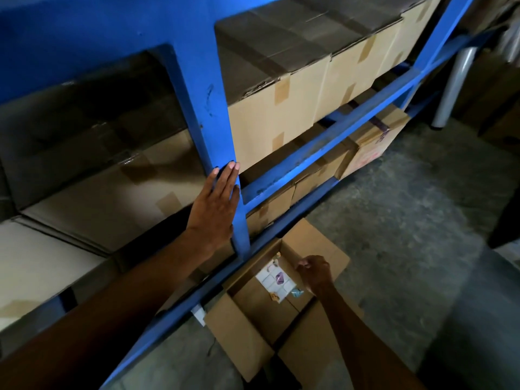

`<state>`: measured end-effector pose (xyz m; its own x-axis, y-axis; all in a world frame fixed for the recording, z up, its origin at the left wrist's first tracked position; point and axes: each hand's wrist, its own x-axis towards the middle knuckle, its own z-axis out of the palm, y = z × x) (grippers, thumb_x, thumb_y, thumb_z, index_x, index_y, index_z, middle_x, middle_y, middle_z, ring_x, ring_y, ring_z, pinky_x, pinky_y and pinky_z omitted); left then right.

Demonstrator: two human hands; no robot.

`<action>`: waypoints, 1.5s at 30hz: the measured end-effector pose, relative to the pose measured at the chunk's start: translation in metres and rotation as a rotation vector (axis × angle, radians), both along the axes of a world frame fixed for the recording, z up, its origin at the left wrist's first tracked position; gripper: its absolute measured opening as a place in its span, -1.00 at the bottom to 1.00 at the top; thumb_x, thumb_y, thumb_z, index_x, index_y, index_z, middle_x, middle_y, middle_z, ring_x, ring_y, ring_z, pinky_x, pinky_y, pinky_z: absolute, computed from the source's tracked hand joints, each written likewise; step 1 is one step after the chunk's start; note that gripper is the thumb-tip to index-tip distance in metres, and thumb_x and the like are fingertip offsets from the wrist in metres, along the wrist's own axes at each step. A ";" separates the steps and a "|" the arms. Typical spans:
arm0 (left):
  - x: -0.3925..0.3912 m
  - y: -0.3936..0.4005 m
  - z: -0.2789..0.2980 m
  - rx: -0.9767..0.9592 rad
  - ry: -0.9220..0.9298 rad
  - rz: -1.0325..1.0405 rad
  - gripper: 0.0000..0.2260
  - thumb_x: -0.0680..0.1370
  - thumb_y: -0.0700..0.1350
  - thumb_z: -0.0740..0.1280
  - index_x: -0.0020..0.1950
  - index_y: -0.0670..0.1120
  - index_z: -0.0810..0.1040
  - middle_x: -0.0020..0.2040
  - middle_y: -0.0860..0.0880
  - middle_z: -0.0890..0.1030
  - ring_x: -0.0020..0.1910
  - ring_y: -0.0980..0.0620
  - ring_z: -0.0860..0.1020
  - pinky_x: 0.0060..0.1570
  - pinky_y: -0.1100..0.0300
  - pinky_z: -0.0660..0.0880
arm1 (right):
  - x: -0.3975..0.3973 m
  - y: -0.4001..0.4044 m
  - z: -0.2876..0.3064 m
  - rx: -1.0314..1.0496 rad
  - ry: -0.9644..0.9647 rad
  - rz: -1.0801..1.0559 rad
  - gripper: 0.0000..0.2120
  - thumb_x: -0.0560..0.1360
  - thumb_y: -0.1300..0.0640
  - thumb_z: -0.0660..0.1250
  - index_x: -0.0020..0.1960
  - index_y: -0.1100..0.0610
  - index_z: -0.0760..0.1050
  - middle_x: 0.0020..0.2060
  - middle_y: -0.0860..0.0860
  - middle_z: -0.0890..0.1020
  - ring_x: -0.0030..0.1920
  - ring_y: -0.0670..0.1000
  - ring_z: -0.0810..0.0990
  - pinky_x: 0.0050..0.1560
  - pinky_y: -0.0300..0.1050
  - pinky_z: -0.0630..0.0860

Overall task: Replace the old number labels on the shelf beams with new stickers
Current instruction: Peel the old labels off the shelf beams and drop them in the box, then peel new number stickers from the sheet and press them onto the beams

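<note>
Head view: left hand (215, 206) pressed flat, fingers straight, against blue shelf upright (222, 142) beside stacked cardboard cartons (270, 116). Right hand (315, 270) lowered into open box (253, 327) on floor (408, 235), near right, fingers curled, pinching at edge of white sticker sheet (274, 278) lying inside.

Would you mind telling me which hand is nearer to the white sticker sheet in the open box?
Right. The right hand reaches into the open box beside the sticker sheet; the left hand rests flat on the blue upright above.
</note>
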<state>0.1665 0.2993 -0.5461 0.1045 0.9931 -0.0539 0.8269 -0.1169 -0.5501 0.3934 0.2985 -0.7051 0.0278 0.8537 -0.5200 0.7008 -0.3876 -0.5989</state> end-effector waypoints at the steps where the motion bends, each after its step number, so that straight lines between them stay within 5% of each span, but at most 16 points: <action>1: 0.000 0.000 0.000 -0.007 0.003 -0.001 -0.32 0.54 0.12 0.19 0.51 -0.19 0.02 0.52 -0.30 -0.24 0.51 -0.22 -0.25 0.43 -0.11 -0.28 | 0.003 0.000 -0.001 -0.003 0.009 0.011 -0.78 0.47 0.20 0.32 0.07 0.27 0.56 0.07 0.20 0.60 0.09 0.14 0.56 0.08 -0.12 0.46; 8: 0.011 0.001 0.002 -0.086 -0.138 0.021 -0.31 0.50 0.14 0.23 0.50 -0.15 0.07 0.54 -0.29 -0.18 0.52 -0.22 -0.21 0.45 -0.13 -0.22 | 0.029 -0.016 0.008 -0.052 0.054 -0.054 -0.75 0.48 0.17 0.30 0.09 0.30 0.54 0.10 0.18 0.57 0.13 0.16 0.54 0.17 -0.05 0.47; 12: 0.053 0.008 -0.002 -0.193 -0.337 -0.054 -0.36 0.53 0.08 0.22 0.51 -0.12 0.07 0.56 -0.22 -0.12 0.53 -0.17 -0.16 0.46 -0.10 -0.21 | 0.070 -0.037 0.030 0.034 0.090 -0.161 -0.79 0.46 0.26 0.33 0.05 0.33 0.51 0.00 0.25 0.62 -0.01 0.14 0.58 0.01 -0.10 0.48; 18: 0.203 0.017 0.002 -0.263 -0.583 -0.339 -0.40 0.55 0.08 0.18 0.53 -0.07 0.07 0.57 -0.15 -0.05 0.54 -0.07 -0.07 0.47 -0.02 -0.14 | 0.198 -0.072 0.096 0.225 -0.142 -0.292 -0.64 0.48 0.08 0.30 0.26 0.14 0.46 0.21 0.12 0.56 0.19 0.12 0.53 0.20 -0.07 0.45; 23: 0.348 -0.012 0.016 -0.323 -0.746 -0.596 -0.42 0.56 0.09 0.18 0.52 -0.07 0.12 0.57 -0.10 0.03 0.54 -0.03 -0.03 0.46 0.04 -0.15 | 0.318 -0.127 0.149 0.350 -0.324 -0.476 -0.64 0.48 0.09 0.30 0.26 0.15 0.46 0.20 0.14 0.56 0.22 0.14 0.48 0.22 -0.06 0.40; 30: 0.520 -0.090 0.015 -0.493 -0.944 -0.816 -0.50 0.54 0.04 0.26 0.41 -0.18 0.35 0.38 -0.16 0.45 0.35 -0.09 0.41 0.32 0.13 0.27 | 0.448 -0.224 0.175 0.386 -0.514 -0.675 -0.66 0.43 0.13 0.32 0.19 0.15 0.51 0.13 0.13 0.59 0.16 0.18 0.50 0.14 -0.03 0.40; 35: 0.596 -0.150 -0.011 -0.624 -0.883 -0.895 -0.48 0.58 0.12 0.16 0.48 -0.07 0.25 0.48 -0.09 0.32 0.43 -0.02 0.30 0.38 0.18 0.20 | 0.488 -0.300 0.158 0.294 -0.594 -0.751 -0.63 0.49 0.11 0.27 0.28 0.17 0.46 0.25 0.15 0.53 0.26 0.13 0.47 0.25 -0.07 0.34; 45: 0.647 -0.213 -0.046 -0.859 -0.731 -0.787 -0.44 0.59 0.15 0.13 0.54 0.03 0.05 0.54 -0.28 -0.15 0.52 -0.25 -0.11 0.46 -0.05 0.01 | 0.486 -0.344 0.120 0.092 -0.593 -0.863 -0.58 0.60 0.01 0.06 0.42 0.10 0.25 0.48 0.14 0.20 0.46 0.09 0.18 0.42 -0.03 0.17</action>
<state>0.8139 0.0862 -0.5921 0.8887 0.3422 -0.3050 0.4522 -0.7639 0.4605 0.8796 -0.0458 -0.5852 0.8742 0.4590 -0.1582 0.3994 -0.8653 -0.3029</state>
